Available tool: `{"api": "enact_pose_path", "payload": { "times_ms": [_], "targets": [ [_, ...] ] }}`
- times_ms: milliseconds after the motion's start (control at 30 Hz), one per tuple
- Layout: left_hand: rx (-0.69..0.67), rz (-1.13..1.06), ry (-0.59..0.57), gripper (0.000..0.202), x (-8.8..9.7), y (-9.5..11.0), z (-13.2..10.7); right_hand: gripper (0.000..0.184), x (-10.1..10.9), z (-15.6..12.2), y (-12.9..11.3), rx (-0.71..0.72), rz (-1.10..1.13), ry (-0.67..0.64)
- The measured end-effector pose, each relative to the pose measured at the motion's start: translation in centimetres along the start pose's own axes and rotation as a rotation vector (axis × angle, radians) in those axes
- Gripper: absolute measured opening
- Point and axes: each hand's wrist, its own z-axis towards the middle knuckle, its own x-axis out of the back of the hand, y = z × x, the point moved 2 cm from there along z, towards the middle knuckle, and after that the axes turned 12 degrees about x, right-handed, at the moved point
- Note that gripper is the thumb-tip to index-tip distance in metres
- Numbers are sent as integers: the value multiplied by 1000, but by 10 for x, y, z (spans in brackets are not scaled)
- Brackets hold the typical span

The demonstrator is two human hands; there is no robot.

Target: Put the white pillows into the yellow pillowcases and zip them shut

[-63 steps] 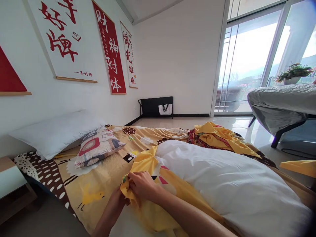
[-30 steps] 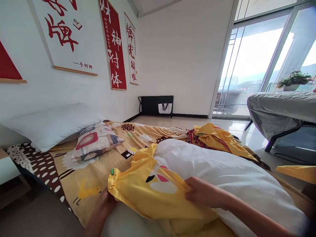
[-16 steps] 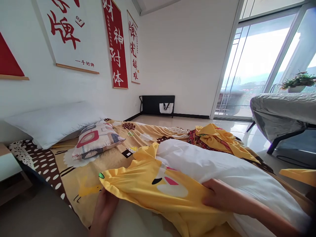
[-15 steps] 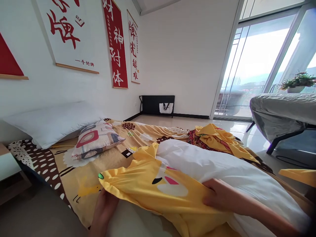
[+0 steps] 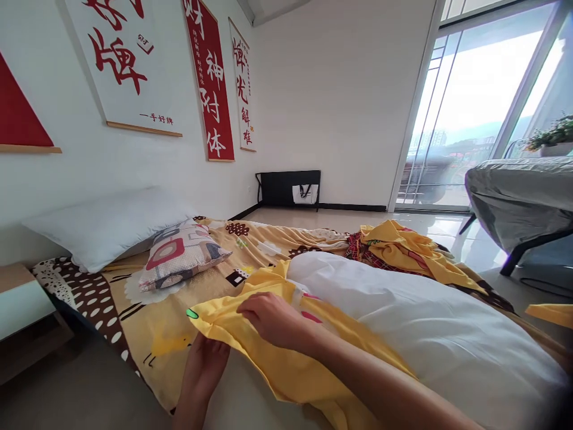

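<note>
A yellow cartoon-print cover (image 5: 295, 364) lies partly drawn over a big white duvet (image 5: 425, 322) on the low bed. My left hand (image 5: 203, 364) reaches up under the cover's near corner, its fingers curled on the cloth edge. My right hand (image 5: 273, 319) lies on top of the cover near that corner, fingers bent and pressed on the fabric. Both hands are close together at the cover's left end.
The bed sheet (image 5: 147, 322) is yellow-brown with dots. A white pillow (image 5: 107, 227) and a patterned cushion (image 5: 181, 254) lie by the wall. Crumpled yellow and plaid cloth (image 5: 403, 248) sits at the far end. A grey-covered seat (image 5: 519, 197) stands right, a wooden nightstand (image 5: 22, 298) left.
My right hand has come back from the right side of the cover to its left corner, beside my left hand. The stretched cover has slackened.
</note>
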Motion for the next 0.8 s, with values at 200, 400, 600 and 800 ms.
{"api": "enact_pose_path", "payload": {
  "times_ms": [200, 400, 600, 800],
  "targets": [
    [39, -41, 87, 33, -8, 4, 2, 25, -34, 57, 8, -29, 45, -6],
    [43, 66, 71, 36, -7, 6, -1, 26, -30, 59, 17, -46, 212, -119],
    [15, 184, -33, 39, -8, 2, 1, 22, -29, 57, 27, -12, 96, -135],
    [-50, 327, -21, 25, 3, 9, -2, 17, -28, 51, 22, -35, -5, -80]
  ]
}}
